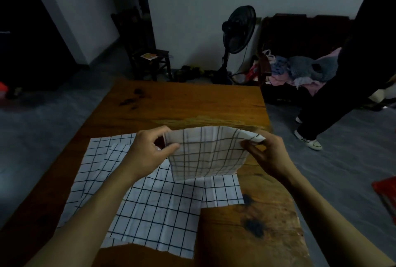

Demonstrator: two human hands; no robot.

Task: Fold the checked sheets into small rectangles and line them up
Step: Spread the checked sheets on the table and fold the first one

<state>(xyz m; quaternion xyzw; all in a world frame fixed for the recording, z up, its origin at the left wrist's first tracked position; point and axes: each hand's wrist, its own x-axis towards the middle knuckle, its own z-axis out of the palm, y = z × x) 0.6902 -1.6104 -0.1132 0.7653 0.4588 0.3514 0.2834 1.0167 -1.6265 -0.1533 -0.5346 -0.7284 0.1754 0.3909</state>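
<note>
Folded checked sheet (207,155) aloft, long axis left-right, top corners pinched by left hand (150,151) and right hand (267,155) fingers

No text, label, brand, number or sign could be read anywhere in the view. The printed paper (148,56) on the far chair (150,61) showed only a blur of colour, too small and dim to make out.
</note>
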